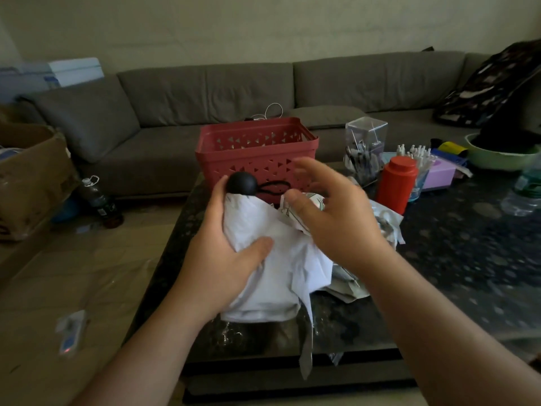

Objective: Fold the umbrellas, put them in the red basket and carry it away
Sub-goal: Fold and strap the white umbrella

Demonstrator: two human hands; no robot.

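**Inspector:** State the position of the umbrella.

**Assistant:** The white umbrella [263, 253] is collapsed and bunched above the near part of the dark table [456, 247], in front of the person. Its black round handle knob [241, 183] points away, toward the red basket [254, 155], with a black wrist loop [273, 189] trailing beside it. A loose closure strap [306, 341] hangs down past the table's near edge.

**Inspector:** Left hand?

**Assistant:** The left hand [216, 259] grips the bundled canopy from the left side. The thumb lies across the fabric, and the fingers curl round behind it, mostly hidden. The fingertips reach just below the knob.

**Inspector:** Right hand?

**Assistant:** The right hand [336, 212] hovers over the right side of the canopy, fingers spread and loosely bent, blurred. I cannot tell whether it touches the fabric. It holds nothing that I can see.

**Inspector:** The basket?

**Assistant:** It stands upright on the far edge of the table, just beyond the knob. Its inside is only partly visible, and nothing shows in it.

**Inspector:** Other items?

**Assistant:** To the right of the basket: a clear plastic box [366, 145] of small items, an orange-red bottle [397, 184] with its cap on, and a green bowl [497, 159] further right. A grey sofa [205, 92] runs behind the table. A cardboard box [29, 177] and a dark bottle [101, 200] sit on the floor at left.
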